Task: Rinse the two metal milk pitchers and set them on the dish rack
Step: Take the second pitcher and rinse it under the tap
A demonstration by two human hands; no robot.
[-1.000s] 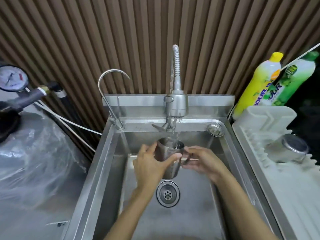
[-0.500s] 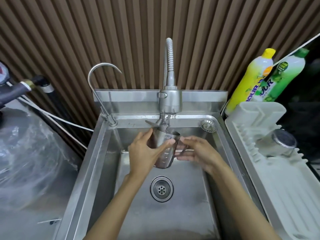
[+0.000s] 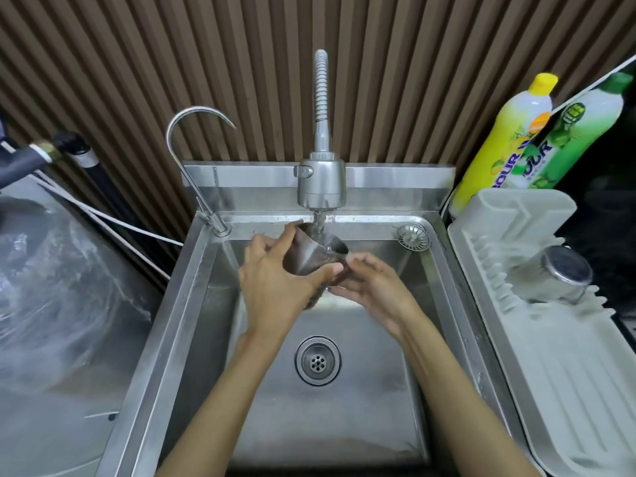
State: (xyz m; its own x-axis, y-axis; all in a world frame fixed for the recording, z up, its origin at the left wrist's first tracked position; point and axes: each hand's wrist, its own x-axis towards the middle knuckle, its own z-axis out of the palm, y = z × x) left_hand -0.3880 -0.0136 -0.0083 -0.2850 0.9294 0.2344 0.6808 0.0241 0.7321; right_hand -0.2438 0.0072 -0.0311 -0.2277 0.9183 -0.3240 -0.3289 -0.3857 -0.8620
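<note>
A metal milk pitcher (image 3: 311,258) is held over the steel sink (image 3: 192,304), tilted with its mouth up under the faucet head (image 3: 321,184). Water runs from the faucet into it. My left hand (image 3: 275,284) wraps around the pitcher's left side. My right hand (image 3: 373,287) grips its right side, where the handle is hidden by my fingers. A second metal pitcher (image 3: 550,275) lies upside down on the white dish rack (image 3: 568,373) at the right, bottom facing me.
A drain (image 3: 318,360) sits in the sink floor below my hands. A thin gooseneck tap (image 3: 192,160) stands at the sink's back left, a strainer plug (image 3: 413,236) at the back right. Yellow (image 3: 509,146) and green (image 3: 581,132) soap bottles stand behind the rack. Plastic-covered surface at left.
The pitcher has risen closer to the faucet head and tilted more to the left in my hands. Water keeps running into it. The view has shifted slightly.
</note>
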